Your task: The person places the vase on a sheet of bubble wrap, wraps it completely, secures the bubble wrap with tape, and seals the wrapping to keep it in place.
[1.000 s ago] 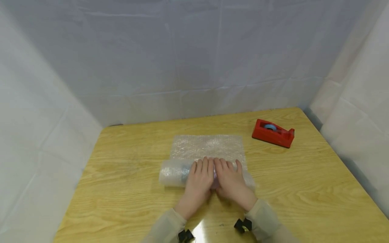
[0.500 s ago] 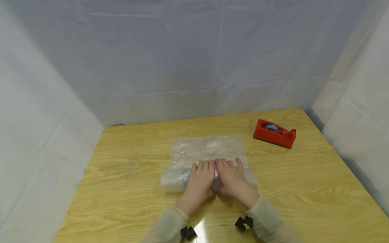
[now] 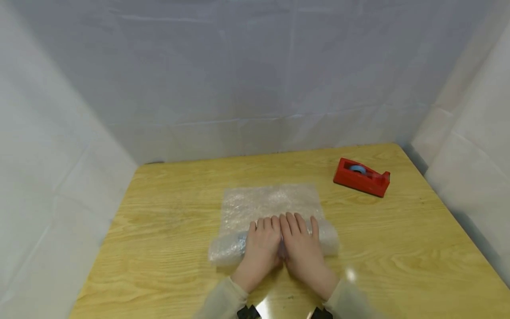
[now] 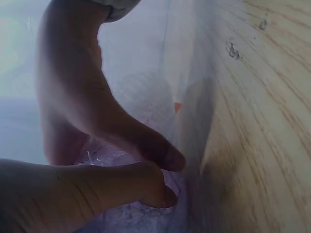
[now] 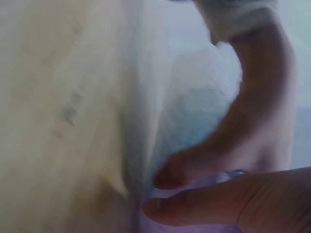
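A thick roll of bubble wrap [image 3: 225,251] lies crosswise near the front of the table, with something bluish and purple showing through its layers; what it is cannot be made out. From its far side a flat sheet of bubble wrap [image 3: 267,201] stretches away over the wood. My left hand [image 3: 260,248] and right hand [image 3: 306,252] grip the roll side by side at its middle, fingers over the top. In the left wrist view my left thumb [image 4: 131,187] lies against the near side, close to the right thumb [image 4: 160,151]. The right little finger sticks out somewhat.
A red tape dispenser [image 3: 361,178] with a blue-cored tape roll stands at the back right of the wooden table [image 3: 171,199]. White sheeting [image 3: 255,79] hangs behind the table and at both sides.
Both hands have drawn the roll a little toward me, and the flat sheet's far edge has shifted slightly nearer too. The right fingers lie straighter than before. The tape dispenser stays put.
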A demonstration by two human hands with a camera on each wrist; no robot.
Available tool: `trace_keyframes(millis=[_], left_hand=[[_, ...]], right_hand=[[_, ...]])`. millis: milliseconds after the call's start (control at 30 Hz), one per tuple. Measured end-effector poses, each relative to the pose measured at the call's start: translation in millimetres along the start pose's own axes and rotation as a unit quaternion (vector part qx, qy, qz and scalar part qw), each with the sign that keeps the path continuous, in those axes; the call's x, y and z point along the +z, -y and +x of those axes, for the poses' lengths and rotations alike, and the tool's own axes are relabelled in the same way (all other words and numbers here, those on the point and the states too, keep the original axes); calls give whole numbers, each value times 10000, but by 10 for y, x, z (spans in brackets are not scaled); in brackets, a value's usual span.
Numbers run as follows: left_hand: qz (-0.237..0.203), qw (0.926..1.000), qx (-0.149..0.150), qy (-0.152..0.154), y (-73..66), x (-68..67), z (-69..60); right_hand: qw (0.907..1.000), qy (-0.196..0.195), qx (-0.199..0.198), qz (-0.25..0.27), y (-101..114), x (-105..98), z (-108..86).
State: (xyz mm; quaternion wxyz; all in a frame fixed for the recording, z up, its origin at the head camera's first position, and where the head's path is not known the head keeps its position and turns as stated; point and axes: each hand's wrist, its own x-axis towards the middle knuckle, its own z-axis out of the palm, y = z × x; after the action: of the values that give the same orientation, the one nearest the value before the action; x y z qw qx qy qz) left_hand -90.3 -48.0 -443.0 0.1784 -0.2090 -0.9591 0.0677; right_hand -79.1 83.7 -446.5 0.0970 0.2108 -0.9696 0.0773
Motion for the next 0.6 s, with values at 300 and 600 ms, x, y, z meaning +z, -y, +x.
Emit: trace_keyframes(millis=[300,600], left_hand=[[-231,9987,240,382,50,-74,13],[-581,9936,330,910,116,-75,47]], right_hand=[[9987,-435,93,236,28,79,-44],[9982,-467,-19,386,-10,99,10]])
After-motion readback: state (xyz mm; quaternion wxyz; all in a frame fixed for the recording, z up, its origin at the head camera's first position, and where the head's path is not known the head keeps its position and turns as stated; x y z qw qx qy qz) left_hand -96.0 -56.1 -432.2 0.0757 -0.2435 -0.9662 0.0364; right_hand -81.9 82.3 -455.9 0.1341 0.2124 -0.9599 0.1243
